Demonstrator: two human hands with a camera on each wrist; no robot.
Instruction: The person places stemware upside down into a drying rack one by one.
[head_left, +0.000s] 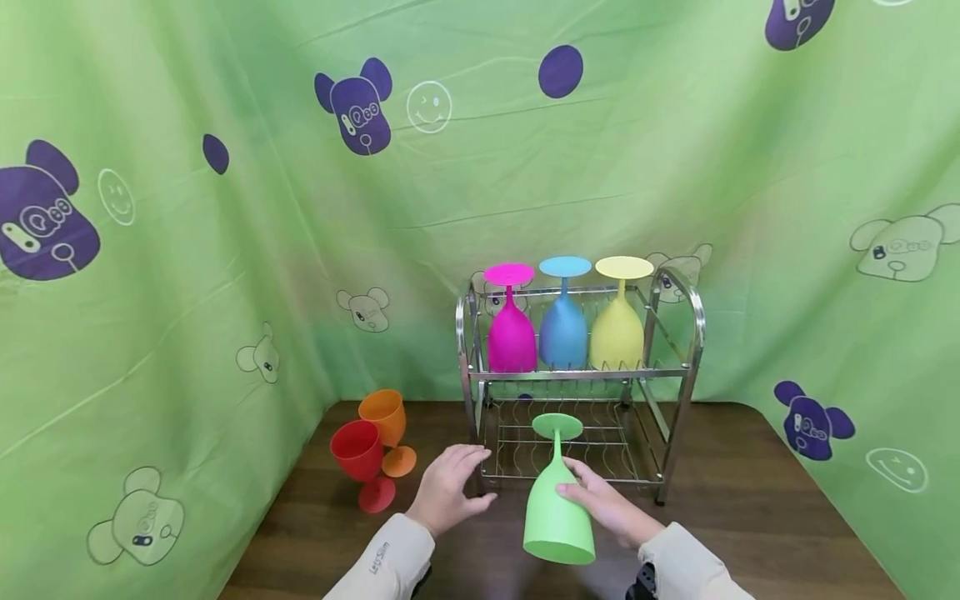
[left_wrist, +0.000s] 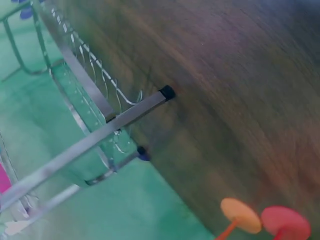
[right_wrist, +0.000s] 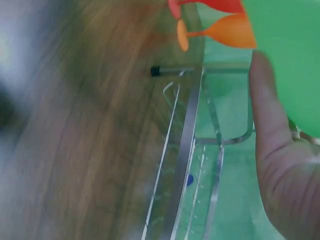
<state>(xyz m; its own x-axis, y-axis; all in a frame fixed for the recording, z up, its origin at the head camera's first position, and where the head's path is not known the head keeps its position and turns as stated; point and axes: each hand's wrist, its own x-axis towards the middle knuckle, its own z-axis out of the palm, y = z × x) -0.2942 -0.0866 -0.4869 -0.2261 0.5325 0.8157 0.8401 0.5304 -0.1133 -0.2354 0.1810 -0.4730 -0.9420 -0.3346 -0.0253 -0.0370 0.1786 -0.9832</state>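
Note:
A light green goblet (head_left: 557, 512) is upside down in my right hand (head_left: 611, 504), its foot up and its rim tilted toward me. The thumb lies along the near side of the bowl, and the other fingers are partly hidden behind it. In the right wrist view the green bowl (right_wrist: 290, 55) fills the upper right corner beside my thumb. My left hand (head_left: 448, 486) holds nothing; its fingers stretch toward the rack, apart from the goblet. Behind both hands stands a two-tier metal dish rack (head_left: 585, 375).
Upside down on the top tier are a magenta goblet (head_left: 512, 337), a blue goblet (head_left: 564, 333) and a yellow goblet (head_left: 618, 333). A red goblet (head_left: 357, 451) and an orange goblet (head_left: 384, 417) stand upright on the wooden table (head_left: 757, 500), left of the rack. A green patterned curtain (head_left: 480, 183) surrounds the table.

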